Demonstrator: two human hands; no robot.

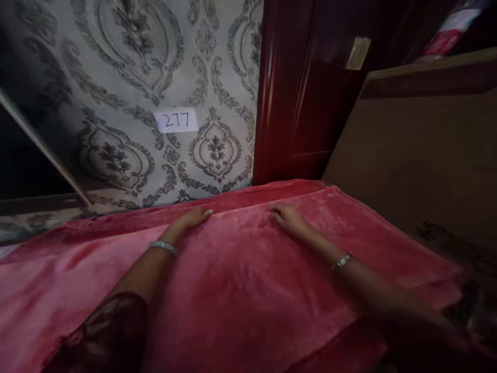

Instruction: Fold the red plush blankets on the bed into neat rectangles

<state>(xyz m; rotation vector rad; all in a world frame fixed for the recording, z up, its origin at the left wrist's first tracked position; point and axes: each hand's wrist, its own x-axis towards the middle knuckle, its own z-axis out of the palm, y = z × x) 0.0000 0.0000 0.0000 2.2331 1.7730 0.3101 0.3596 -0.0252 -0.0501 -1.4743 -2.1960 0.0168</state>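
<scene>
A plush pink-red blanket [248,280] lies spread before me, with its upper layer's far edge running between my hands. My left hand [192,217] is closed at that edge, its thumb showing on top and its other fingers mostly hidden. To the right, my right hand [289,218] pinches the same layer, fingers curled down into the fabric. Beyond the edge, a second strip of the red blanket shows along the wall. I wear a pale bangle [163,246] on the left wrist and a metal bracelet [344,259] on the right.
Patterned wallpaper [215,150] rises behind the blanket, bearing a paper label [176,120] marked 277. A dark red wooden door or panel [295,114] stands right of it. On the right is a large brown board-like surface [419,150]. A dark framed object [34,150] stands at left.
</scene>
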